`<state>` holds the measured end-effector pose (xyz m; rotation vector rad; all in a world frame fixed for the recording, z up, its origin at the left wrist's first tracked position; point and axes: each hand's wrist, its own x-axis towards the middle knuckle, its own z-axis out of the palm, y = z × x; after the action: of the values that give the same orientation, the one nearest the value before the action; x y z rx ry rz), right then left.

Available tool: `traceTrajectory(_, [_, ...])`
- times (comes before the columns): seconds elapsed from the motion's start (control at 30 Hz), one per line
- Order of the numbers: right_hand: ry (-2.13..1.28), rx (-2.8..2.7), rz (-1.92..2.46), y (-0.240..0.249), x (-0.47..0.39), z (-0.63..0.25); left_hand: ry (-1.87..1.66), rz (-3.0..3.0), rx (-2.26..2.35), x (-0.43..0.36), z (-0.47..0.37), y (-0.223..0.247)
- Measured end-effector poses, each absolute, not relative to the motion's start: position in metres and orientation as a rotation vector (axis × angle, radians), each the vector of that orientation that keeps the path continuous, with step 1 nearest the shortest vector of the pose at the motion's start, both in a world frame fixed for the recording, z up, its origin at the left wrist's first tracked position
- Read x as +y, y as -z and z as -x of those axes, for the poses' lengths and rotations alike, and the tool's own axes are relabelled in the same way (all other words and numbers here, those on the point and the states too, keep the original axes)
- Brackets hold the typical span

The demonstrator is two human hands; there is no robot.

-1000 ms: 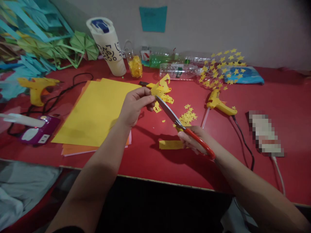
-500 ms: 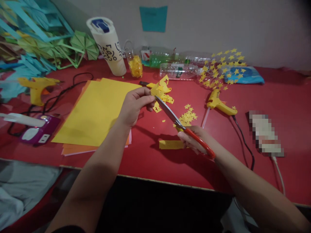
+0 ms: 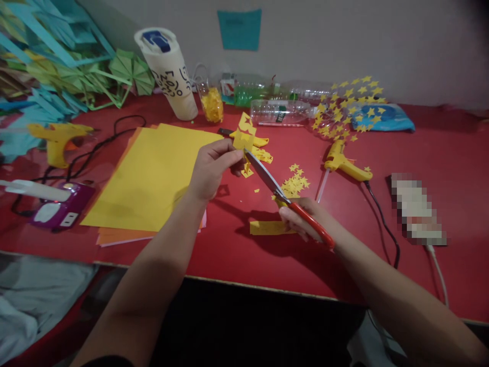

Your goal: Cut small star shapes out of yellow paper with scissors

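My left hand (image 3: 217, 165) pinches a strip of yellow paper (image 3: 245, 133) with notches cut into its upper part. Red-handled scissors (image 3: 269, 178) are gripped in my right hand (image 3: 301, 216), their blade tips at the paper just beside my left fingertips. Under the scissors lies a small heap of yellow paper stars (image 3: 296, 183). A flat yellow strip (image 3: 265, 228) rests on the red table by my right hand. Behind my left fingers are yellow paper scraps (image 3: 263, 154) and part of a cutter with a black end.
Yellow sheets (image 3: 153, 173) lie stacked on the left. Corded yellow glue guns (image 3: 346, 165) (image 3: 57, 140) sit at both sides. A purple power socket (image 3: 63, 206), a white tumbler (image 3: 168, 76), plastic bottles (image 3: 280, 111) and a phone (image 3: 416, 209) surround the work area.
The yellow paper in my left hand has turned and now stands more upright, its notched end pointing up. Both hands stay in nearly the same place.
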<state>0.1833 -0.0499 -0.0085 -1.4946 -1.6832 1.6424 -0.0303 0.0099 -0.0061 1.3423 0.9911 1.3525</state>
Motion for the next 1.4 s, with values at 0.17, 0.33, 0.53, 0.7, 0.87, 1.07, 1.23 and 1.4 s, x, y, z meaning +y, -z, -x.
traceTrajectory(0.17, [-1.634,-1.733,1.466,0.01,-0.05,-0.185,-1.352,-1.322,0.95,0.009,0.026,0.01])
traceTrajectory(0.33, [-1.598,-1.779,1.449,0.016,-0.05,-0.186,-1.339,-1.278,0.922,0.009,0.024,0.008])
traceTrajectory(0.53, [-1.584,-1.786,1.404,0.02,-0.051,-0.188,-1.312,-1.247,0.919,0.006,0.021,0.006])
traceTrajectory(0.7, [-1.581,-1.777,1.417,0.017,-0.051,-0.187,-1.294,-1.247,0.932,0.006,0.02,0.007])
traceTrajectory(0.87, [-1.595,-1.754,1.432,0.011,-0.051,-0.184,-1.28,-1.261,0.961,0.006,0.021,0.008])
traceTrajectory(1.07, [-1.626,-1.674,1.49,0.006,-0.052,-0.181,-1.293,-1.251,0.932,0.006,0.02,0.007])
traceTrajectory(1.23, [-1.602,-1.663,1.535,0.006,-0.053,-0.181,-1.291,-1.252,0.936,0.006,0.02,0.005])
traceTrajectory(1.4, [-1.594,-1.692,1.503,0.008,-0.054,-0.182,-1.277,-1.26,0.949,0.006,0.021,0.005])
